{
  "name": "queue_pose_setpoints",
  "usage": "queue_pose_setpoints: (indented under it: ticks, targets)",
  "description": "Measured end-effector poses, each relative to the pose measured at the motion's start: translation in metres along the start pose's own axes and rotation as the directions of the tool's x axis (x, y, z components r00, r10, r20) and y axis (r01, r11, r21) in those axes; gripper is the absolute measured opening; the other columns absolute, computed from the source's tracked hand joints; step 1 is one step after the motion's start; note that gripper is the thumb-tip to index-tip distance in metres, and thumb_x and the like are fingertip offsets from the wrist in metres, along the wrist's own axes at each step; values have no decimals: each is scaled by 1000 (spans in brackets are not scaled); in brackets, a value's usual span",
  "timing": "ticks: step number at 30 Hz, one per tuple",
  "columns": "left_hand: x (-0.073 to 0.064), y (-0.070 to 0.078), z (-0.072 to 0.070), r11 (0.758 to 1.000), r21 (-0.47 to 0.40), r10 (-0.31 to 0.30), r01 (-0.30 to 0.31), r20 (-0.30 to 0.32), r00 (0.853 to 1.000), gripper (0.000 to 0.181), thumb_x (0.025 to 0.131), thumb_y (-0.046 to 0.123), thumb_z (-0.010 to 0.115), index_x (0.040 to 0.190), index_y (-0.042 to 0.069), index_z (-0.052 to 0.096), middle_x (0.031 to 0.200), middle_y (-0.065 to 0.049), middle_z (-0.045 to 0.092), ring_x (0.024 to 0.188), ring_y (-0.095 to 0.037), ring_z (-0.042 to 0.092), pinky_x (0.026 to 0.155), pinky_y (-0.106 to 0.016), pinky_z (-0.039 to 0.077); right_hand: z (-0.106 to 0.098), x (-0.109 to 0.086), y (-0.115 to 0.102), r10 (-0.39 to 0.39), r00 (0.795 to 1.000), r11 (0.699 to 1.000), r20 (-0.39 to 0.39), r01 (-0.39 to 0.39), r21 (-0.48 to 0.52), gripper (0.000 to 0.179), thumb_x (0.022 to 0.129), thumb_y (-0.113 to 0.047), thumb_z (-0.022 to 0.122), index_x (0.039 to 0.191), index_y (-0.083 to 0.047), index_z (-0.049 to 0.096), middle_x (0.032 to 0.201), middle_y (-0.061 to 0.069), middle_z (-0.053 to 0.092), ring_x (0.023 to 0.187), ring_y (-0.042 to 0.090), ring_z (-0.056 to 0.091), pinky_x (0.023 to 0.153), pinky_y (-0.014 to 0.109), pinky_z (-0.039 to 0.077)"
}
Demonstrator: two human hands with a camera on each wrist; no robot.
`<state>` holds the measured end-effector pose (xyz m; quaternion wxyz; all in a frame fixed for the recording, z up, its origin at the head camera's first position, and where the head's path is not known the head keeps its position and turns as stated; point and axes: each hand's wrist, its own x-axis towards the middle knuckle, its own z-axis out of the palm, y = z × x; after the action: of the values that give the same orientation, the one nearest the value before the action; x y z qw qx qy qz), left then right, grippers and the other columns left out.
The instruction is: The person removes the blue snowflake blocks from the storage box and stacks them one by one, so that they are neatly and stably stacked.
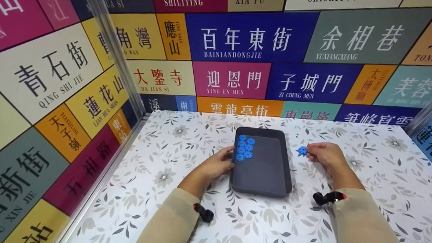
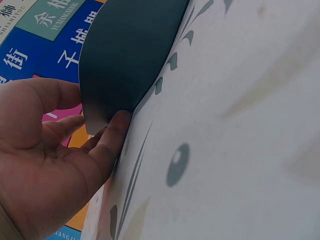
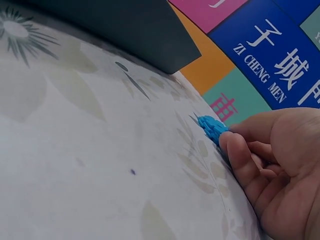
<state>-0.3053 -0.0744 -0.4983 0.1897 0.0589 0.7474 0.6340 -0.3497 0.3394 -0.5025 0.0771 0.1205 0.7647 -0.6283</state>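
A dark grey rectangular tray (image 1: 261,175) lies on the table in the head view. Inside, along its upper left part, several blue flower-shaped pieces (image 1: 245,147) lie flat. My left hand (image 1: 216,164) holds the tray's left side, its thumb against the outer wall (image 2: 130,50) and a finger at the rim. To the right of the tray, my right hand (image 1: 325,155) pinches a small cluster of blue flower-shaped pieces (image 1: 302,151) between thumb and fingers, low over the cloth. The right wrist view shows this cluster (image 3: 212,129) layered; how many pieces it has I cannot tell.
A white cloth with grey leaves and flowers (image 1: 162,206) covers the table. Panels with coloured lettering (image 1: 233,81) stand behind and at the left side. A black device (image 1: 204,213) is on the left sleeve, another (image 1: 325,198) on the right.
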Motion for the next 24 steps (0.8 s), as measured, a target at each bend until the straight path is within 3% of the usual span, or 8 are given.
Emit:
queue_pose_setpoints:
  ticks: [7,14,24]
  targets:
    - [-1,1,0,1000,-4,13,-13,-1,1000,77,92,2,61,165,17,41,159,-17,51,140,-30,56,111,-44,57,1,1,1,-2,1000,999,-23,1,-41,48,103,-15,69,142,10,59,84,-9,76,75,1,70,74,17,62]
    - [-2,2,0,1000,-23,6,-5,16,1000,77,94,2,58,167,16,39,165,-17,47,146,-31,53,116,-48,53,2,4,2,27,999,996,-48,-31,-82,43,103,-17,70,138,6,62,83,-8,76,74,1,69,73,18,62]
    - [-3,3,1,1000,-24,3,-3,14,1000,77,94,2,59,166,16,39,165,-17,46,146,-32,53,114,-46,54,2,3,1,30,997,996,-69,-36,-84,49,103,-21,69,143,5,60,80,-12,75,72,-1,69,73,16,61]
